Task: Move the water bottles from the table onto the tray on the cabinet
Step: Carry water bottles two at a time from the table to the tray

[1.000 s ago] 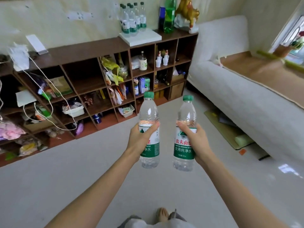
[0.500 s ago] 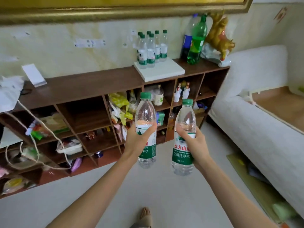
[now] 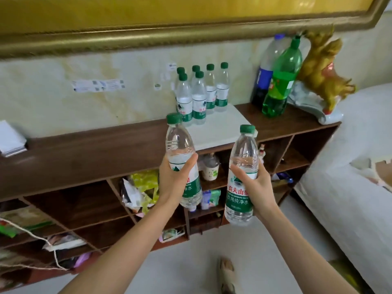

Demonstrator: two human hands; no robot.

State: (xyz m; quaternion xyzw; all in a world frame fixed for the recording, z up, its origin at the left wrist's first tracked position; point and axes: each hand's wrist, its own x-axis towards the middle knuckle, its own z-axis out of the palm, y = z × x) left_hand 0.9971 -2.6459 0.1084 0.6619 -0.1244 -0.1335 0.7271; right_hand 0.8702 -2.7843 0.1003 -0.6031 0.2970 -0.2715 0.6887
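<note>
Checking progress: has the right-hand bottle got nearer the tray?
Yes. The right hand has carried its bottle toward the tray.

head cam | looks forward-down | near cabinet (image 3: pixel 89 153) | hands close below lens

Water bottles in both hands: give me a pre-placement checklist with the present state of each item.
1. Left hand grips its water bottle firmly: ok.
2. Right hand grips its water bottle firmly: ok.
3. Both green caps on: ok.
4. White tray has bare room in front of the six bottles already standing on it: ok.
5. Held bottles are over the tray: not ok, short of the cabinet.
6. Tray sits stable: cannot tell.
</note>
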